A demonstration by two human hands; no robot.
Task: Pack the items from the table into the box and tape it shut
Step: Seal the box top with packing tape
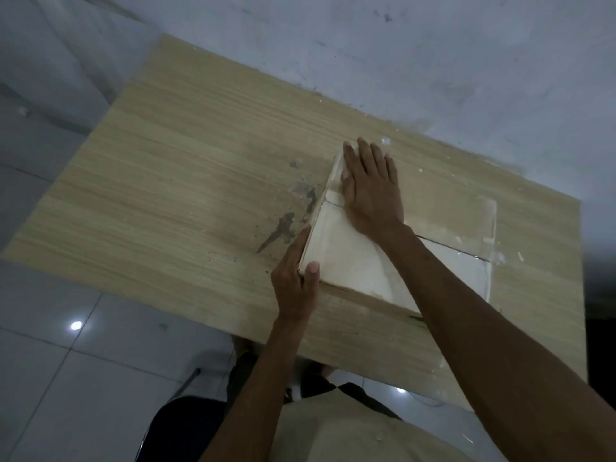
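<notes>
Hands are both on the box right now, which sits shut on the tabletop, toward its right side and just in front of the person. The right hand lies flat and open on the lid at the far-left end, fingers straight and palm pressing down. The left hand is braced against the near-left corner. Its fingers run straight along the side wall and its thumb rests on the top edge, so it looks more like steadying than clutching.

What matters imo is the flap seam. It runs left to right across the lid, and the right forearm crosses over it. Most of the seam lies to the right of the pressing hand, so any smoothing or taping stroke would travel rightward, and the right hand is the closer one for that.

There's a glossy strip at the right end that might be tape, can't really tell. No roll in view either.
</notes>
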